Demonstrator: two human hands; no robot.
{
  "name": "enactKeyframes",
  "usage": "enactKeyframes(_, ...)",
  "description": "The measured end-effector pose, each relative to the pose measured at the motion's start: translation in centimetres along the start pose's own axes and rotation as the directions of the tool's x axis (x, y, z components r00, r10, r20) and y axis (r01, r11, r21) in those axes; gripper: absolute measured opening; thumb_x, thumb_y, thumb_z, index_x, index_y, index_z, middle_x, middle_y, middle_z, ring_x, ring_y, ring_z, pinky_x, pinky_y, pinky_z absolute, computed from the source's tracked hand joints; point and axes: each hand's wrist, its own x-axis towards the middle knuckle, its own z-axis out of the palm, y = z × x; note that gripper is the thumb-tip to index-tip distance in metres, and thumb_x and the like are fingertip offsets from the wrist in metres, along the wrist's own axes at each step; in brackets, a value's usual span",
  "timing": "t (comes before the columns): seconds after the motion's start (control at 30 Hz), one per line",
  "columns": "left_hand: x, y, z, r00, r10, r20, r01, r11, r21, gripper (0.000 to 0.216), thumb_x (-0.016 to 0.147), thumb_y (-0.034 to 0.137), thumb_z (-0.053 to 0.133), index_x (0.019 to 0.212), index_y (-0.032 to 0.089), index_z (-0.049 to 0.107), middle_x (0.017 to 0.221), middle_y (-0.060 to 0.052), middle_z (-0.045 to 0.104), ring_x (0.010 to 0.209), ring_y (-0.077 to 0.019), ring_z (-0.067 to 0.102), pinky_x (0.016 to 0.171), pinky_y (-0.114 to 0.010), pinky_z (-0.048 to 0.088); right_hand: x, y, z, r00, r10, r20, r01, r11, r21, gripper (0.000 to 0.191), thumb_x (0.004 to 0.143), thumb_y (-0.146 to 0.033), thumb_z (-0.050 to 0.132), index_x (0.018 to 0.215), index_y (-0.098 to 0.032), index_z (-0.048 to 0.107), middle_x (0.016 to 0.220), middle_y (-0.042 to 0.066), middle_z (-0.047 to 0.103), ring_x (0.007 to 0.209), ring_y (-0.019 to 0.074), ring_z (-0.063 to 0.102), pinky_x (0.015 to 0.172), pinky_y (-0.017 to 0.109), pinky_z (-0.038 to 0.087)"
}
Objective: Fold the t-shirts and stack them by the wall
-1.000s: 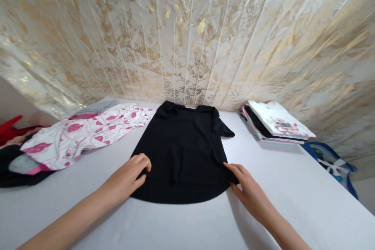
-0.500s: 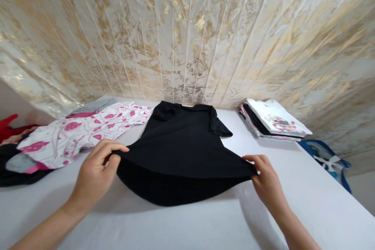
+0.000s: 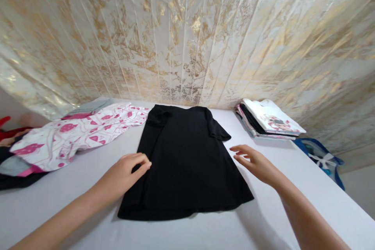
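A black T-shirt lies spread flat on the white table, collar toward the wall and hem nearest me. My left hand rests on the shirt's left edge, fingers bent and pressed together, gripping nothing. My right hand hovers just right of the shirt's right edge with its fingers stretched out and apart, holding nothing.
A white garment with pink print lies at the left over dark and grey clothes. A stack of folded shirts sits at the back right by the gold-patterned wall. A blue bag hangs beyond the table's right edge.
Both hands lifted the shirt's hem, pulled it toward me and laid it flat. They have let go; the right hand has moved off to the side.
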Motion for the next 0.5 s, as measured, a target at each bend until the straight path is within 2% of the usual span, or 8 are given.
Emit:
enactKeyframes(0.13, 5.6, -1.2, 0.4, 0.984, 0.01, -0.178, 0.012, 0.993, 0.121, 0.023, 0.092, 0.036, 0.04, 0.088, 0.023, 0.058, 0.095, -0.002, 0.062, 0.084, -0.0191, 0.061, 0.078, -0.031, 0.047, 6.0, -0.1, 3.1, 0.994, -0.013, -0.108, -0.01, 0.978, -0.206, 0.037, 0.088, -0.032, 0.053, 0.123, -0.025, 0.057, 0.123, 0.009, 0.057, 0.088, 0.019, 0.066, 0.073, 0.03, 0.052)
enactKeyframes(0.23, 9.9, -3.0, 0.9, 0.964, 0.041, -0.263, 0.022, 0.972, 0.233, 0.027, 0.089, 0.026, 0.044, 0.113, 0.022, 0.056, 0.121, -0.007, 0.056, 0.093, -0.0203, 0.062, 0.079, -0.032, 0.049, 9.0, -1.0, 5.3, 0.993, 0.055, -0.104, -0.091, 0.918, -0.385, 0.046, 0.087, -0.035, 0.056, 0.131, -0.023, 0.051, 0.129, 0.012, 0.053, 0.091, 0.0219, 0.065, 0.068, 0.031, 0.049)
enactKeyframes(0.3, 12.4, -4.0, 1.1, 0.962, 0.052, -0.269, 0.032, 0.954, 0.297, 0.036, 0.086, 0.02, 0.047, 0.121, 0.023, 0.053, 0.133, -0.007, 0.051, 0.103, -0.0215, 0.061, 0.081, -0.032, 0.05, 10.5, -1.4, 6.0, 0.989, 0.096, -0.11, -0.136, 0.883, -0.45, 0.038, 0.088, -0.033, 0.054, 0.125, -0.023, 0.055, 0.124, 0.011, 0.056, 0.091, 0.0224, 0.065, 0.065, 0.029, 0.046)
enactKeyframes(0.33, 13.5, -4.4, 1.1, 0.963, 0.038, -0.269, 0.046, 0.952, 0.301, 0.036, 0.083, 0.018, 0.05, 0.118, 0.024, 0.055, 0.133, -0.006, 0.051, 0.105, -0.0219, 0.061, 0.082, -0.032, 0.05, 11.2, -1.3, 5.9, 0.987, 0.103, -0.12, -0.147, 0.877, -0.458, 0.031, 0.088, -0.03, 0.052, 0.117, -0.024, 0.059, 0.118, 0.01, 0.059, 0.09, 0.0216, 0.064, 0.064, 0.027, 0.045)
enactKeyframes(0.4, 15.4, -5.2, 0.7, 0.955, -0.024, -0.297, 0.103, 0.962, 0.254, 0.026, 0.078, 0.017, 0.056, 0.102, 0.024, 0.061, 0.122, -0.004, 0.058, 0.101, -0.0226, 0.063, 0.082, -0.031, 0.051, 12.5, -0.6, 4.9, 0.984, 0.112, -0.14, -0.16, 0.899, -0.407, 0.017, 0.087, -0.026, 0.05, 0.098, -0.023, 0.063, 0.099, 0.006, 0.066, 0.083, 0.0195, 0.064, 0.063, 0.025, 0.043)
enactKeyframes(0.47, 16.7, -6.1, -0.5, 0.926, -0.099, -0.365, 0.178, 0.966, 0.19, 0.012, 0.078, 0.019, 0.057, 0.089, 0.022, 0.06, 0.106, -0.005, 0.063, 0.098, -0.0243, 0.064, 0.084, -0.033, 0.05, 13.9, 1.2, 2.8, 0.969, 0.171, -0.179, -0.211, 0.949, -0.234, 0.012, 0.085, -0.025, 0.051, 0.081, -0.021, 0.062, 0.075, 0.003, 0.065, 0.072, 0.018, 0.063, 0.06, 0.024, 0.043)
enactKeyframes(0.5, 17.0, -6.7, -1.3, 0.893, -0.151, -0.425, 0.229, 0.964, 0.138, 0.008, 0.08, 0.02, 0.055, 0.087, 0.02, 0.059, 0.1, -0.006, 0.064, 0.097, -0.0254, 0.064, 0.085, -0.035, 0.05, 14.5, 2.3, 1.4, 0.947, 0.238, -0.214, -0.265, 0.958, -0.108, 0.014, 0.085, -0.025, 0.052, 0.077, -0.02, 0.061, 0.065, 0.002, 0.061, 0.065, 0.0173, 0.062, 0.058, 0.025, 0.044)
